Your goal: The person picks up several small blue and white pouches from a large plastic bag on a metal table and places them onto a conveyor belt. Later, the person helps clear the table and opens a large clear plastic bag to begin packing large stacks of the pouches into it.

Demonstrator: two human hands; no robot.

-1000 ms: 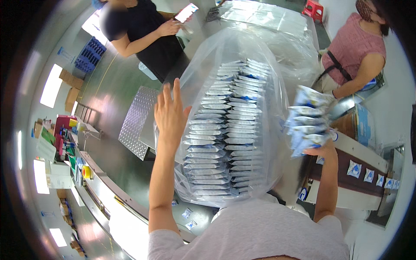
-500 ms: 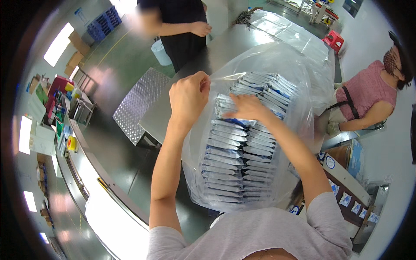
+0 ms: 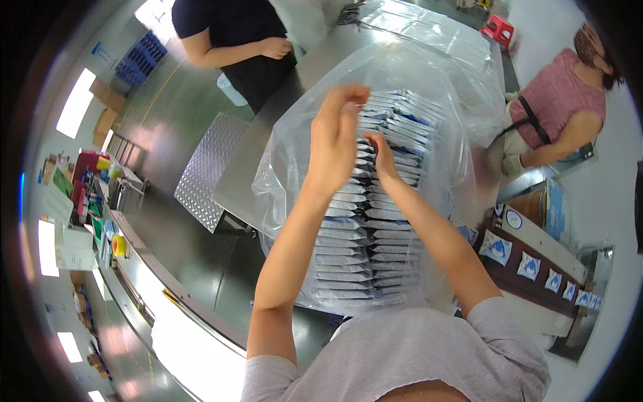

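Observation:
A large clear plastic bag (image 3: 288, 144) lies spread on the metal table, its walls standing loosely around two long columns of silvery-white packets (image 3: 341, 251) with blue marks, packed on edge. My left hand (image 3: 335, 137) is over the upper left column, fingers stretched out and slightly blurred, hiding some packets there. Beside it, my right hand (image 3: 384, 159) stands edge-on over the gap between the columns, fingers extended against the upper packets. Neither hand visibly holds a packet.
At right, a conveyor (image 3: 536, 305) carries several blue-and-white packets. Clear plastic sheets (image 3: 415, 30) cover the table's far end. A person in a pink top (image 3: 562, 87) stands at right, another in black (image 3: 234, 33) at far left. A metal-plate platform (image 3: 211, 171) adjoins the table.
My left hand has left the bag's left edge, opened and moved right over the packets. The right hand has turned from flat to edge-on. More packets show on the conveyor.

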